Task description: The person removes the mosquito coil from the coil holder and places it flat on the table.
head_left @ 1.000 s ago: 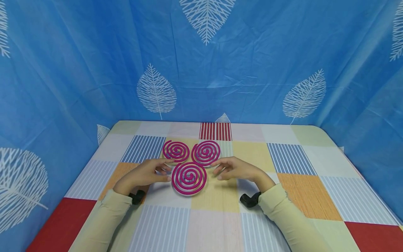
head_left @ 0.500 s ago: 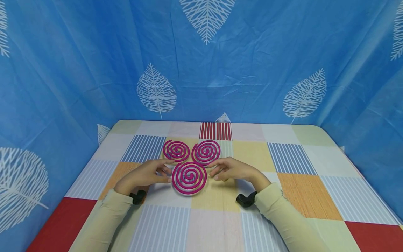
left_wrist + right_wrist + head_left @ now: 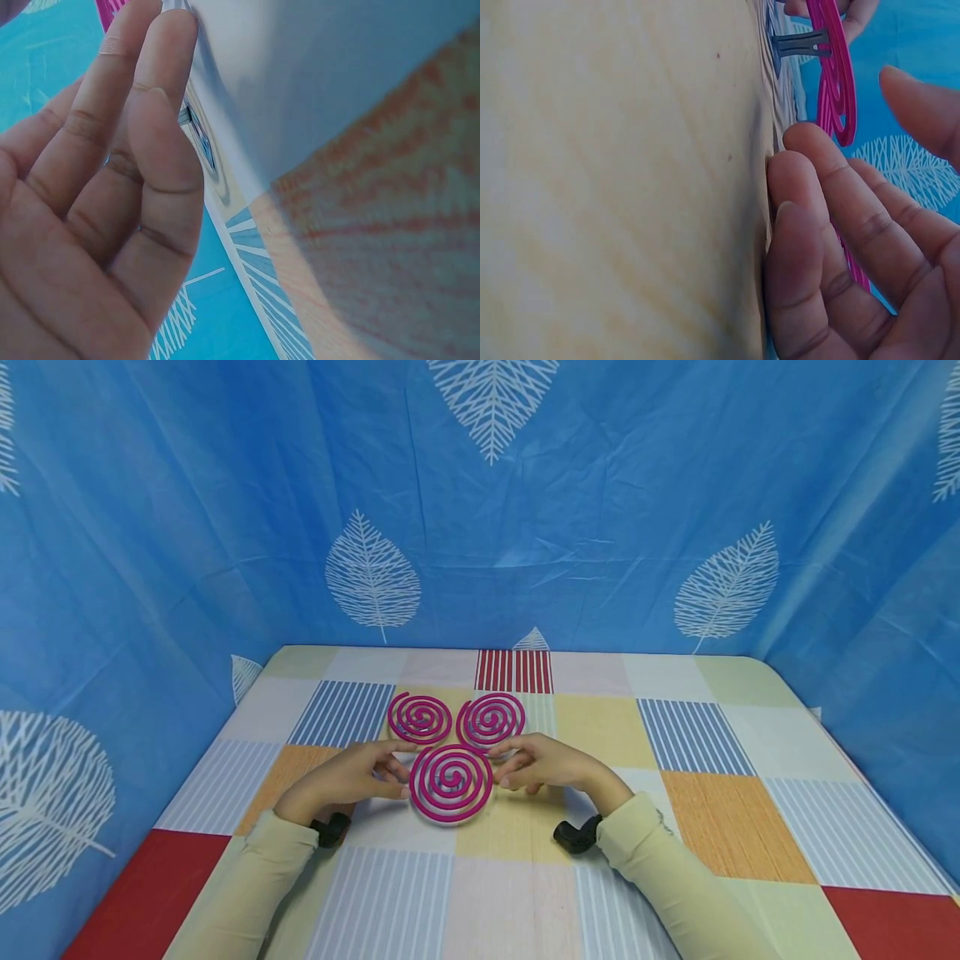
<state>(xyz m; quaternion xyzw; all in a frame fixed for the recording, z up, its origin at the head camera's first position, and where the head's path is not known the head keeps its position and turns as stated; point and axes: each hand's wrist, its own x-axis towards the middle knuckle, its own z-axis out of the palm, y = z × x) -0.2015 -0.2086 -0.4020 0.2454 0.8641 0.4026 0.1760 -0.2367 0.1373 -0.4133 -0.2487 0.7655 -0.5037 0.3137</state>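
In the head view a magenta mosquito coil (image 3: 451, 782) lies flat in front, raised a little above the tabletop. Two more coils sit behind it, one at back left (image 3: 419, 719) and one at back right (image 3: 491, 722). Under a coil in the right wrist view is a small grey stand (image 3: 801, 45). My left hand (image 3: 352, 777) is at the front coil's left rim, fingers loosely bent. On the opposite side, my right hand (image 3: 555, 764) has its fingertips right at the rim, thumb apart from the fingers. Neither hand grips anything.
A patchwork-patterned cloth covers the table (image 3: 510, 902). Blue curtains (image 3: 585, 485) with white leaf prints enclose the back and both sides. Black straps with camera mounts (image 3: 576, 837) hang beneath the wrists, close over the cloth.
My right hand has slid left, bringing its fingertips from a gap beside the front coil to its right rim. My left hand stays almost still, and the coils have not moved.
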